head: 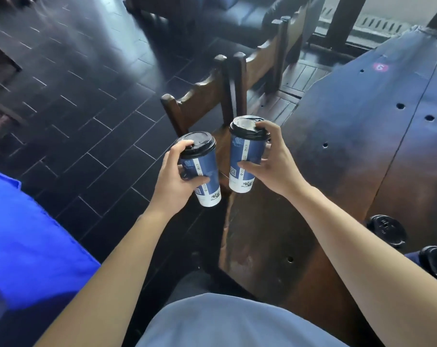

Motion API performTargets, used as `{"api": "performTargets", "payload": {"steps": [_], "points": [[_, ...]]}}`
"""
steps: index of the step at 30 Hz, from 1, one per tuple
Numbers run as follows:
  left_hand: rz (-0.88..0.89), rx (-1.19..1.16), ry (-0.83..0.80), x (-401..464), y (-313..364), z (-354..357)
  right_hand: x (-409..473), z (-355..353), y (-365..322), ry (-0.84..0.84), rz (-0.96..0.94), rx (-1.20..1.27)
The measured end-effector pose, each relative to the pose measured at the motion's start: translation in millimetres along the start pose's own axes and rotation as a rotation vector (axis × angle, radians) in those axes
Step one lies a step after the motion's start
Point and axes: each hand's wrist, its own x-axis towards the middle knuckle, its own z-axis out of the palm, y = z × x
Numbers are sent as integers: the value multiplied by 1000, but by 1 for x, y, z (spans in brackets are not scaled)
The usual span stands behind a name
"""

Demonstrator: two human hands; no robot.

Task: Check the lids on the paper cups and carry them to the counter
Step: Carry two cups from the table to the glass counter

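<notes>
Two cups in the air, past the near left corner of the table [350, 171], neither resting on it. Left cup [204, 176] wrapped in the left hand [173, 180]: thumb across the blue wall, forefinger hooked over the rim of its lid [198, 144]. Right cup [243, 166] gripped by the right hand [275, 161] in the same manner, thumb on the wall, forefinger pressed on its lid [248, 127]. Probable purpose of the finger on top: testing the seat of each lid and pinning it down for the walk to the counter. Left cup tilted, base towards the wearer; right cup nearly upright. Cups close together, not touching.

Hidden or unclear: far sides of both cups and the remaining fingers, behind the walls; lid seams under the forefingers, so seal not verifiable; print on the sleeves too small to read. More dark lids [387, 230] at the near right edge of the table, one cut off by the frame; cups beneath mostly out of sight. Counter not in view. Chair [205, 101] behind the cups. Blue cloth [32, 241] at the left, blurred, owner unclear.
</notes>
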Motion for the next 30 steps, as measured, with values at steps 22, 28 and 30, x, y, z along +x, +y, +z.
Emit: {"api": "performTargets", "payload": {"steps": [22,28,30], "points": [[-54,-60,291,5,-139,-340,160,351,-173,-474,-229,73],[-126,-61,471,6,-171,-398,202,437,-201,-615,-294,80],[-165,-61,545,9,-182,-414,220,466,-207,-667,-315,92]]}}
